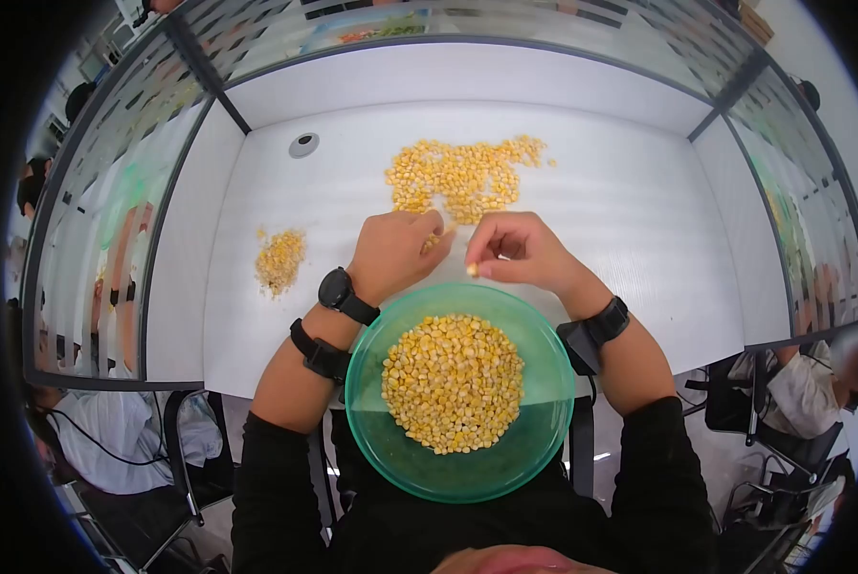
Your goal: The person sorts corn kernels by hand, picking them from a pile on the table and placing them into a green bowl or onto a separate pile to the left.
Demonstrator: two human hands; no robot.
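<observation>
Single yellow corn kernel pinched in right hand fingertips, just above far rim of green translucent plastic bowl, which holds heaped kernels. Left hand curled shut; its contents are hidden. Large loose kernel pile on white worktop beyond, partly covered by both hands. Smaller pile lies left, well apart.

Bowl's near rim behind torso

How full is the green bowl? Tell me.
Partly full: a mound of corn kernels covers the middle of the green bowl, with bare green showing all round it.
</observation>
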